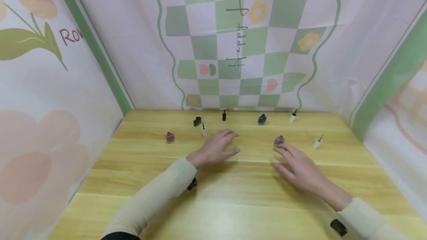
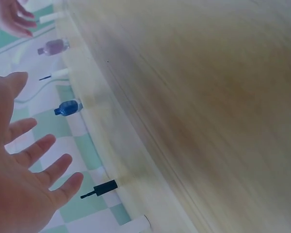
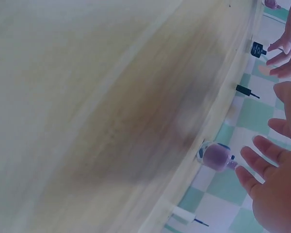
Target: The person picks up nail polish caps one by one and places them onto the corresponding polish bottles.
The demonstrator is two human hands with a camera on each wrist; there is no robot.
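My left hand [image 1: 215,147] hovers over the middle of the table, fingers spread and holding nothing. Nearest to it stand a white nail polish cap [image 1: 204,131] with its brush pointing up and a black cap [image 1: 224,116], also brush up. My right hand [image 1: 301,169] is empty too, its fingers loosely extended. Its fingertips overlap the base of an uncapped lilac nail polish bottle [image 1: 279,140] in the head view; the right wrist view shows the same bottle [image 3: 216,156] close beyond the fingers. A white cap [image 1: 317,143] stands right of that hand.
Along the back are an uncapped black bottle [image 1: 197,122], a blue bottle [image 1: 261,119] and another white cap [image 1: 293,116]. A mauve bottle [image 1: 170,137] stands at the left. Behind the wooden table [image 1: 227,203] hangs a checked curtain [image 1: 227,47].
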